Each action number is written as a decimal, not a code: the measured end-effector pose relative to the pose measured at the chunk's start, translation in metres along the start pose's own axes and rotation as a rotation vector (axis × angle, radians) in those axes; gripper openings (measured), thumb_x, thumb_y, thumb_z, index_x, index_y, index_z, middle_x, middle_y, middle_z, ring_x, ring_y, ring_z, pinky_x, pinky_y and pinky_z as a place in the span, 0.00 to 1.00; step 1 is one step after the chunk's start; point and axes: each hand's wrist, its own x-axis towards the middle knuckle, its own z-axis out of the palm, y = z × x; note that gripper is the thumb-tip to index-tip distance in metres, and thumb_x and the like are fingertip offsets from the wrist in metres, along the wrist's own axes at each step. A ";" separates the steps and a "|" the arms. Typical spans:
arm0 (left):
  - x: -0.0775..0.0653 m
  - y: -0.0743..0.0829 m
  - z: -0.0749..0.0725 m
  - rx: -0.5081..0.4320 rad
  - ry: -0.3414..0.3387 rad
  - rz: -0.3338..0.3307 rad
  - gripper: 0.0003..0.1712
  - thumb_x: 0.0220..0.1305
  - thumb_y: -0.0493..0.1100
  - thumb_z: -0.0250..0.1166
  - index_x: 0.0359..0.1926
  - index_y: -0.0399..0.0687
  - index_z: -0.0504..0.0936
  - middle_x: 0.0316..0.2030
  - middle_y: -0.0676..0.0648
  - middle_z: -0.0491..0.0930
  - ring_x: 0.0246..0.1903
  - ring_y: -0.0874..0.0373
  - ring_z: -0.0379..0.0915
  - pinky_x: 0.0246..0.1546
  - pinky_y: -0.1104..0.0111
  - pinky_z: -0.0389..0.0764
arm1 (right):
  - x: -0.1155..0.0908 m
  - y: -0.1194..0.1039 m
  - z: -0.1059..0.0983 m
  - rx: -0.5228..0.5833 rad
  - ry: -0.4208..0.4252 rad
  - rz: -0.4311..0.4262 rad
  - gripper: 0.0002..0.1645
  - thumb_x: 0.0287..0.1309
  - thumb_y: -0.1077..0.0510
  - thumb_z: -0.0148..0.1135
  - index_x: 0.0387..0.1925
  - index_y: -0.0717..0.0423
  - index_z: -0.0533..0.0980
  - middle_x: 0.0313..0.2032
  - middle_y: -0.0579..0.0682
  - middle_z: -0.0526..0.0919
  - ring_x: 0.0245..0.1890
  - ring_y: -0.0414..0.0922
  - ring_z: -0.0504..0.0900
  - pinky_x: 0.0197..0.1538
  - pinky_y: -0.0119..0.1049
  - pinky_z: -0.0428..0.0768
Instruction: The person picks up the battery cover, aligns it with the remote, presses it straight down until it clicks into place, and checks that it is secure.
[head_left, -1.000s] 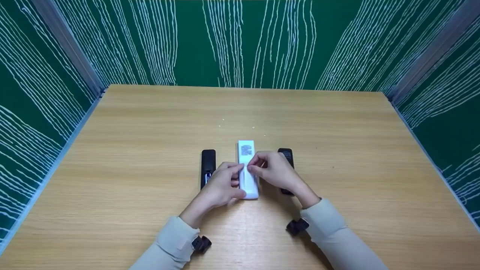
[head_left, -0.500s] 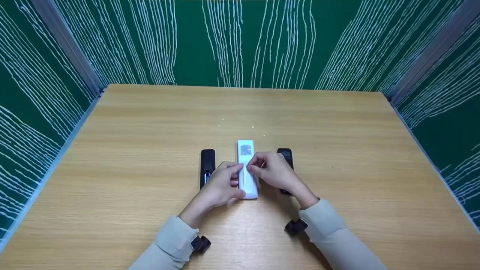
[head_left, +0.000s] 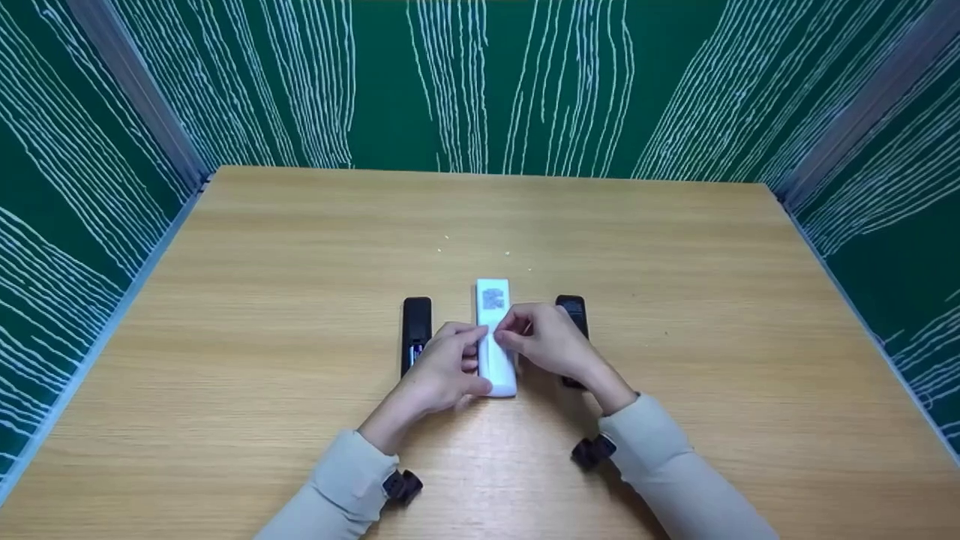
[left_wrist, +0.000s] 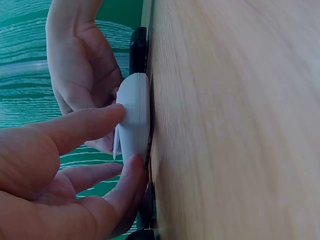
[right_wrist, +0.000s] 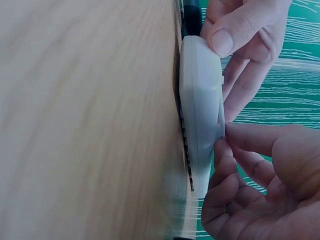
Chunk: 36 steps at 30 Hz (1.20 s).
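Note:
A white remote control [head_left: 499,375] lies buttons down on the table, its back with a printed label facing up. My left hand [head_left: 444,367] holds it from the left side, thumb on the near end and fingers along its edge. At its middle my right hand [head_left: 549,339] pinches the edge of the white battery cover [right_wrist: 221,112]. That cover stands slightly raised from the remote's back in both wrist views. What lies under the cover is hidden.
To the left is a black remote [head_left: 417,322] with its battery compartment uncovered and batteries showing, partly behind my left hand. Another black remote [head_left: 573,309] lies at the right, partly under my right hand. Several tiny pale bits dot the wooden table [head_left: 300,262] farther back.

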 end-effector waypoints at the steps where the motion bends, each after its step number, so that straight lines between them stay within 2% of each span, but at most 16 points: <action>1: 0.000 0.000 0.000 -0.002 0.001 -0.002 0.51 0.54 0.25 0.76 0.78 0.36 0.66 0.71 0.40 0.67 0.64 0.46 0.74 0.66 0.63 0.81 | 0.001 -0.001 0.000 -0.004 -0.006 0.005 0.04 0.70 0.59 0.69 0.37 0.51 0.87 0.32 0.44 0.86 0.31 0.42 0.79 0.32 0.32 0.77; 16: 0.000 0.002 0.001 0.002 0.005 -0.007 0.51 0.54 0.25 0.76 0.78 0.37 0.67 0.70 0.40 0.67 0.63 0.46 0.75 0.65 0.63 0.82 | 0.009 -0.005 -0.008 -0.031 -0.090 0.059 0.03 0.68 0.58 0.71 0.37 0.53 0.86 0.31 0.46 0.84 0.30 0.42 0.77 0.31 0.31 0.75; 25: 0.000 0.001 0.000 0.011 0.000 0.012 0.50 0.54 0.25 0.76 0.78 0.35 0.67 0.71 0.40 0.67 0.61 0.48 0.76 0.64 0.65 0.82 | 0.017 -0.006 -0.015 -0.002 -0.183 0.066 0.04 0.67 0.58 0.71 0.37 0.54 0.86 0.28 0.44 0.82 0.28 0.40 0.76 0.32 0.31 0.74; 36: 0.000 0.001 0.000 -0.006 0.000 0.007 0.50 0.54 0.24 0.76 0.78 0.35 0.66 0.69 0.40 0.68 0.61 0.47 0.76 0.63 0.64 0.83 | 0.028 -0.010 -0.026 0.006 -0.311 0.129 0.06 0.66 0.57 0.72 0.36 0.55 0.83 0.29 0.44 0.81 0.30 0.41 0.76 0.34 0.31 0.74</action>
